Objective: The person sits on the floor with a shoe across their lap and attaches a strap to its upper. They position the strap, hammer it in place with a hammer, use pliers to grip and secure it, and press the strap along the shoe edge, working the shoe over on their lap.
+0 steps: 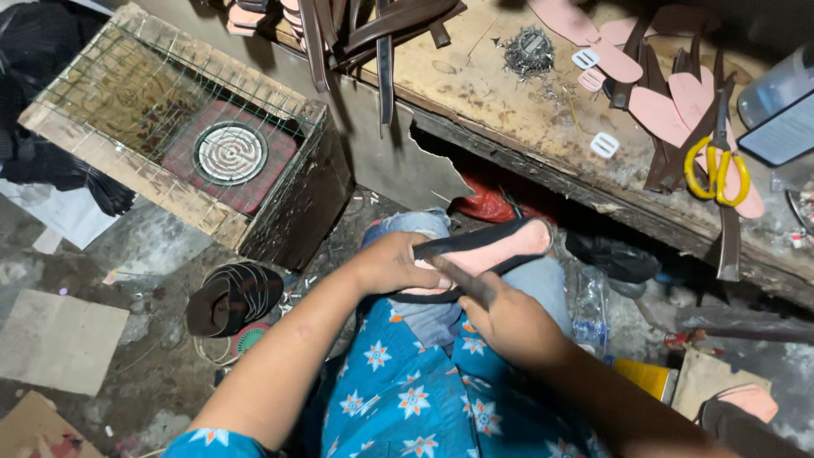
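Both hands over the lap, at knee level, below the counter [509, 110] edge. Left hand [392, 265] grip clenched on the heel end of a pink sandal sole [509, 244] with a dark strap; the sole lies roughly level, toe toward the counter. Right hand [507, 321] grip grasping a thin dark tool [462, 280], its tip on the strap. On the counter: yellow scissors [717, 170], loose pink soles [661, 114], brown straps. Wire-covered wooden box [182, 140] stands on the floor to the left.
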### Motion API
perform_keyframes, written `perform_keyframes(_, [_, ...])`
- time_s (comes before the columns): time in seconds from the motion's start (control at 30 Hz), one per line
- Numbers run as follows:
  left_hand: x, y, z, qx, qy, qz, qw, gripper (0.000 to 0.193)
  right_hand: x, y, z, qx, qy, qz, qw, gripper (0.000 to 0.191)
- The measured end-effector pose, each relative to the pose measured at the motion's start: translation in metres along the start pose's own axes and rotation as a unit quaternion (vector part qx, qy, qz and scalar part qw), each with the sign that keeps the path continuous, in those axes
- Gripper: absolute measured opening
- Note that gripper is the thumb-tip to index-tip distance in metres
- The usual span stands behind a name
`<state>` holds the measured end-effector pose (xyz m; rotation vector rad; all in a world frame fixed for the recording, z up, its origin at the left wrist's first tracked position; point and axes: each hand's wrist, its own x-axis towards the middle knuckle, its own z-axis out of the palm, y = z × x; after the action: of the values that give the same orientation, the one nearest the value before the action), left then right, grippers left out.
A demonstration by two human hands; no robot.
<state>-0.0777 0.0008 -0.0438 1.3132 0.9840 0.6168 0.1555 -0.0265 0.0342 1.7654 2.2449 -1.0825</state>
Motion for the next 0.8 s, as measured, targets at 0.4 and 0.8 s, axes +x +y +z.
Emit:
perform_keyframes(0.4, [-0.01,-0.01,-0.013,-0.059,0.012,-0.005,0.998,0.053,0.002,0.02,-0.012,0.155,0.23,-0.256,0.926,0.043])
perform_keyframes(0.8, [-0.039,0.037,0.002,0.379,0.206,0.132,0.893,0.057,-0.006,0.024,-0.041,0.162,0.095,-0.024,0.982,0.058])
